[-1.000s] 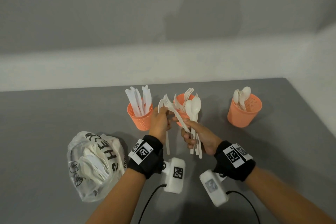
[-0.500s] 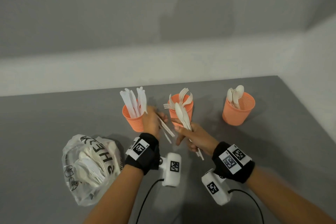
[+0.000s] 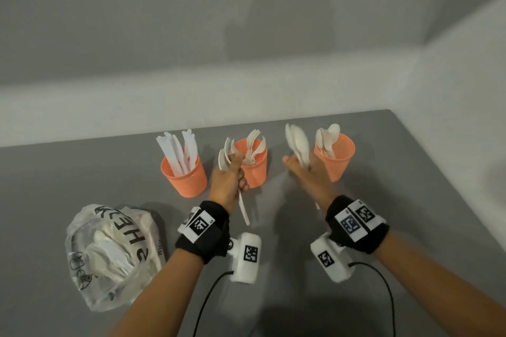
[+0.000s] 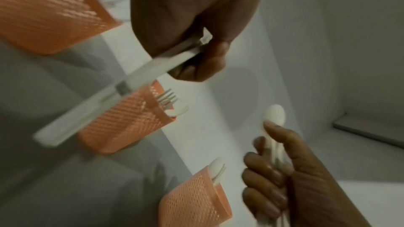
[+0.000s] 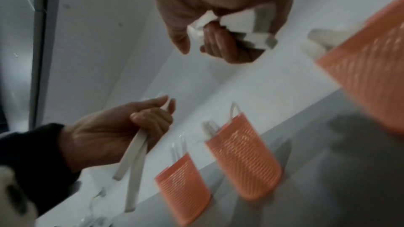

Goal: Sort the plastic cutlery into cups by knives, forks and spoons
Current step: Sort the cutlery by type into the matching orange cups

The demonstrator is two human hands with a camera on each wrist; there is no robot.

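Three orange mesh cups stand in a row: the knife cup [image 3: 183, 175] on the left, the fork cup [image 3: 254, 169] in the middle, the spoon cup [image 3: 336, 159] on the right. My left hand [image 3: 235, 175] grips a few white forks [image 3: 225, 154] upright just left of the fork cup, with their handles [image 4: 104, 99] hanging below the fist. My right hand [image 3: 302, 165] grips a bunch of white spoons [image 3: 297, 142], bowls up, just left of the spoon cup. In the left wrist view the right hand [image 4: 277, 179] is curled round the spoon stems.
A crumpled clear plastic bag [image 3: 109, 252] with more white cutlery lies at the front left of the grey table [image 3: 410, 200]. A pale wall runs behind the cups, and the table's right edge is close to the spoon cup.
The hands have drawn apart. My right hand moved right with the spoons to the spoon cup. My left hand shifted to the fork cup's left side with the forks.
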